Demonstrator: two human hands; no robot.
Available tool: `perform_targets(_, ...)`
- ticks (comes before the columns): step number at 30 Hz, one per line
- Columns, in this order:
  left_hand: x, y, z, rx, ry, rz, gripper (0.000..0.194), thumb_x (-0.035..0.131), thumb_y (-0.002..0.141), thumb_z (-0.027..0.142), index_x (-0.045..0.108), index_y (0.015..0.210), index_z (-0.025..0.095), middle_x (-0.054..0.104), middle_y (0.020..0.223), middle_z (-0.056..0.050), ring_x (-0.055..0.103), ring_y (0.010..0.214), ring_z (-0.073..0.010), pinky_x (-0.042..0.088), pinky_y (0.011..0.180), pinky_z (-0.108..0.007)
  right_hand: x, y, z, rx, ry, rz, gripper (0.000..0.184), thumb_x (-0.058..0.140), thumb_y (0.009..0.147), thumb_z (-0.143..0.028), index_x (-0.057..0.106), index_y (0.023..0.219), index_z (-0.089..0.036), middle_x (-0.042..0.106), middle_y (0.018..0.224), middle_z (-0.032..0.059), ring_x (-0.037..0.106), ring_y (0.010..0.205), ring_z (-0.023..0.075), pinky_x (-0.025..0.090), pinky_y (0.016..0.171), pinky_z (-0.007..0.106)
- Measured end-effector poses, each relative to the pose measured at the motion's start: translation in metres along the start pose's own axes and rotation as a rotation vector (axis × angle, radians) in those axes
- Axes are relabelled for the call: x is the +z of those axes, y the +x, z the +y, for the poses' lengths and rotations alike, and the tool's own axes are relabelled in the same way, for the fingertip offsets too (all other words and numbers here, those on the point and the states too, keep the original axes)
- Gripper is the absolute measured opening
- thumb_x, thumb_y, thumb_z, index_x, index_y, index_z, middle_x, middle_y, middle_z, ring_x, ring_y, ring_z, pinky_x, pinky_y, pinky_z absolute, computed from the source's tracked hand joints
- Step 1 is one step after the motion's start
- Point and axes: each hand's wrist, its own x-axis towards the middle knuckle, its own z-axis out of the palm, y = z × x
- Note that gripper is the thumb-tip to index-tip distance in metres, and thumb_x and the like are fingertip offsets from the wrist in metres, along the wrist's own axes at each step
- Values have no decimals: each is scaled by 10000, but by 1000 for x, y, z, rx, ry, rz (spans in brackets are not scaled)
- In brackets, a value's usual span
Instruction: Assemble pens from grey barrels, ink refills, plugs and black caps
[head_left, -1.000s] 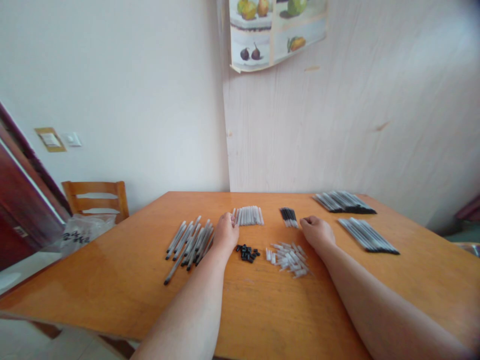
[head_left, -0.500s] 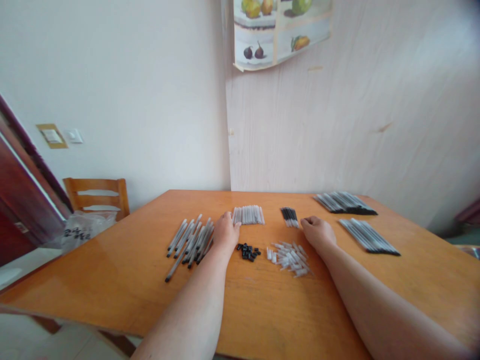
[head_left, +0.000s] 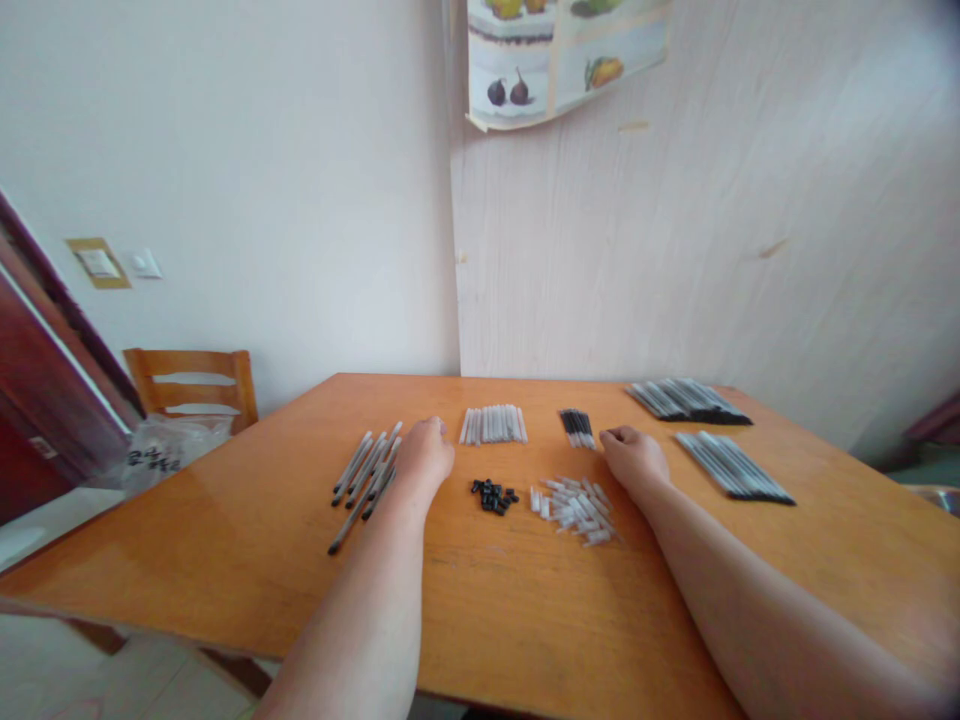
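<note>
My left hand (head_left: 426, 458) reaches over the right side of a pile of clear pens with black ends (head_left: 367, 465), covering some of them. Most of its fingers are hidden behind the back of the hand, so its grip does not show. My right hand (head_left: 634, 460) rests on the table with fingers curled closed, nothing visible in it. Just left of it lies a small row of black-and-white pen tips (head_left: 577, 428). Between the hands are a row of thin whitish tubes (head_left: 493, 424), a heap of small black plugs (head_left: 492, 496) and a heap of clear caps (head_left: 574, 508).
Two flat groups of pens with black ends, a far one (head_left: 686, 400) and a nearer one (head_left: 733, 467), lie on the wooden table (head_left: 510, 620) at the right. A chair (head_left: 191, 385) and a plastic bag (head_left: 176, 450) stand beyond the left edge. The wall (head_left: 360, 200) rises behind.
My left hand has moved left, away from the row of whitish tubes and over the pen pile. My right hand stays in place. The view has tipped slightly.
</note>
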Motion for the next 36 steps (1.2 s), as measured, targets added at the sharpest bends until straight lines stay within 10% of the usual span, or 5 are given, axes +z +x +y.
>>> perform_targets(25,-13,-9,-2,-93,234,-108,211,549,783,314,714,816,187,707,964,-187,630,981,-354,459,793,-445,-1,-2,-4,-4,137,89,417,435,851,-467,734,984,-209,718,936,106,640,876,228,419,667,270)
perform_targets(30,-16,-13,16,-10,-250,-112,131,519,807,284,597,753,194,694,831,-91,649,845,-233,477,741,-334,0,-8,-15,-90,309,139,399,446,838,-463,724,918,-188,697,800,72,610,741,198,393,624,267)
perform_targets(36,-19,-32,50,-91,-1230,-510,94,521,825,255,505,876,178,621,746,-17,558,543,-86,420,501,-199,1,-31,-43,-245,714,14,369,500,815,-475,677,825,-151,617,665,25,529,638,150,381,596,248)
